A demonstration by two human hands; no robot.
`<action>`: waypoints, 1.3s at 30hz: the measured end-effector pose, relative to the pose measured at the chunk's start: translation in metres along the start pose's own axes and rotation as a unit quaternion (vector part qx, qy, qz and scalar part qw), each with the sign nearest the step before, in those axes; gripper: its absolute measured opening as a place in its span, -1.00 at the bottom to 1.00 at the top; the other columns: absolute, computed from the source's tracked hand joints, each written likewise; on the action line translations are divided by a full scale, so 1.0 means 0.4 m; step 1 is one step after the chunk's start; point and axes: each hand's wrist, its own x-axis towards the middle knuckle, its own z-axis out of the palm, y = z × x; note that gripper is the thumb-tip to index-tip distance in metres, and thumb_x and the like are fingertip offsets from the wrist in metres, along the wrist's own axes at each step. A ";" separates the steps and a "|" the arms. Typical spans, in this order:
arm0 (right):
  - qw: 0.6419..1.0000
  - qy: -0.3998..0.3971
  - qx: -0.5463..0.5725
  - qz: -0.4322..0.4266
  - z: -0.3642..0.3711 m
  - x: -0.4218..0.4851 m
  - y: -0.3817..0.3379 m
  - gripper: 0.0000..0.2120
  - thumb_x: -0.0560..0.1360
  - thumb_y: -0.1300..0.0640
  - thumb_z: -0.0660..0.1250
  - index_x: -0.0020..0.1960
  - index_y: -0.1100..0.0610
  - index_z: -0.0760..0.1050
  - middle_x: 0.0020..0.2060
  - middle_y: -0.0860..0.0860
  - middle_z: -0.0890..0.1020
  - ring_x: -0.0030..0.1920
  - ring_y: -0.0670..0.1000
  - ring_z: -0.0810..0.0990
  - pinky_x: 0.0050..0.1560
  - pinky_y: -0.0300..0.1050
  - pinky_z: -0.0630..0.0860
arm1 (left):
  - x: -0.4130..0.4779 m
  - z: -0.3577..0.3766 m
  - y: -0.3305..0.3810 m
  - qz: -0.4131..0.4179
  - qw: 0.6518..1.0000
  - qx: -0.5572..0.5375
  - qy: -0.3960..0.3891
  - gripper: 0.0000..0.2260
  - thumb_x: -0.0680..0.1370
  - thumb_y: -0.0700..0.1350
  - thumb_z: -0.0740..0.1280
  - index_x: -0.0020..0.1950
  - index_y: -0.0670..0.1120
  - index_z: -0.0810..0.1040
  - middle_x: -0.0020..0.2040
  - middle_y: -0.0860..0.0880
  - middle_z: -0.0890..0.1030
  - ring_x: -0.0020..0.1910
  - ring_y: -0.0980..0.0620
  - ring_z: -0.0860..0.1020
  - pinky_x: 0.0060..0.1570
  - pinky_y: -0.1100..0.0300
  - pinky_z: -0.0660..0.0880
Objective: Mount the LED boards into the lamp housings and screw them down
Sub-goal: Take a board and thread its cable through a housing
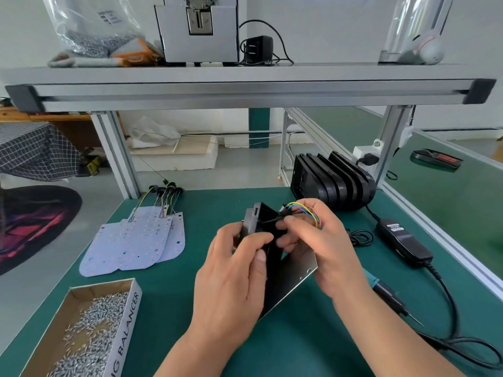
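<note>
A black lamp housing (258, 216) is being gripped by the left hand (234, 270) above mid-table. Coloured wires (304, 210) of the tilted LED board (295, 278) are being pinched by the right hand (321, 240). The wires risk being trapped under the board if misrouted. Spare boards (136, 240) are lying left, the screw box (89, 330) near left, the screwdriver (388, 293) right, beside the wrist.
</note>
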 end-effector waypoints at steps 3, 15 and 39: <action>0.999 -0.029 -0.008 -0.019 -0.004 -0.004 -0.003 -0.81 0.50 0.06 0.47 0.10 0.06 0.64 -0.06 0.19 0.77 -0.39 0.04 0.55 -0.28 -0.13 0.50 | -0.001 0.007 -0.002 -0.030 0.999 -0.023 0.026 -0.71 0.68 0.00 0.10 0.32 0.19 0.51 0.28 0.10 0.49 0.09 -0.03 0.58 -0.18 0.01 0.56; 0.998 -0.044 0.051 -0.014 -0.031 0.005 -0.025 -0.79 0.47 0.11 0.50 0.03 0.21 0.72 -0.35 0.05 0.68 -0.51 -0.04 0.33 -0.44 -0.22 0.27 | 0.015 0.012 -0.016 -0.022 0.995 0.008 0.092 -0.37 0.55 -0.44 0.36 0.44 0.14 0.36 0.30 -0.04 0.55 0.17 -0.17 0.59 -0.15 -0.05 0.58; 0.976 0.006 -0.162 -0.146 0.011 -0.032 -0.062 -0.82 0.49 0.09 0.59 0.02 -0.13 0.68 -0.19 -0.13 0.72 -0.25 -0.18 0.59 -0.20 -0.31 0.52 | -0.003 0.037 -0.007 -0.009 0.989 -0.016 0.147 -0.48 0.54 -0.14 0.18 0.53 -0.05 0.36 0.30 0.04 0.46 0.22 -0.11 0.50 0.05 0.17 0.45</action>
